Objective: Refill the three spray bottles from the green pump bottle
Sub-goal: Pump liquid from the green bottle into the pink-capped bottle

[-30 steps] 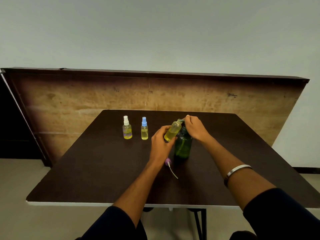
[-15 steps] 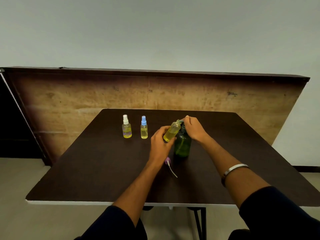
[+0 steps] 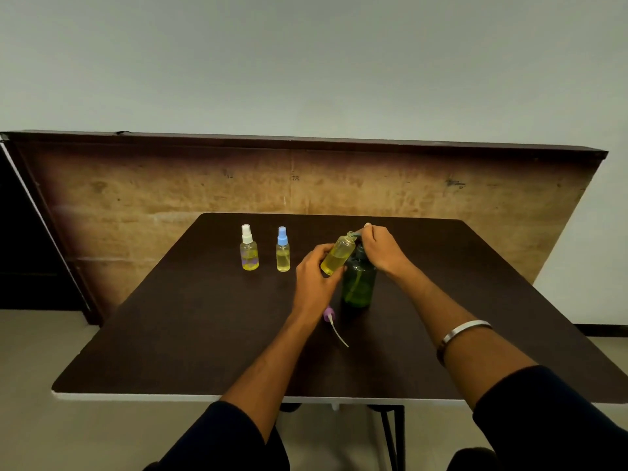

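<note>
A: Bottle (image 3: 337,254) was held tilted in our left hand (image 3: 314,275), fingers wrapped round its lower half, open neck leaned up against the nozzle of the green pump bottle (image 3: 359,283). Reason, as we judged it: tilt put the mouth right under the spout so liquid went in w/o spilling.

B: Right hand (image 3: 380,248)?

A: Sat on top of the pump head, fingers curled down over it, thumb side toward the spout. We read that as pressing the pump, but how far down it was we couldn't tell. Green bottle stood upright on the table (image 3: 190,334), approx centre, just right of the left hand.

B: Sprayer for the open one?

A: Purple spray cap (image 3: 329,314) w/ its dip tube lay on the table just in front of the green bottle, near the left wrist. Prob. parked close for quick refit.

B: Other two?

A: White-capped bottle (image 3: 249,248) and blue-capped bottle (image 3: 283,249) stood upright side by side, left of the hands, well apart from them, caps on, both w/ yellowish liquid. We judged them done or waiting; couldn't say which.

B: Labels, brands?

A: None legible. White-capped one showed a purplish patch low down; too small to read. Faint marks on the wood panel (image 3: 295,185) behind also unreadable.
</note>
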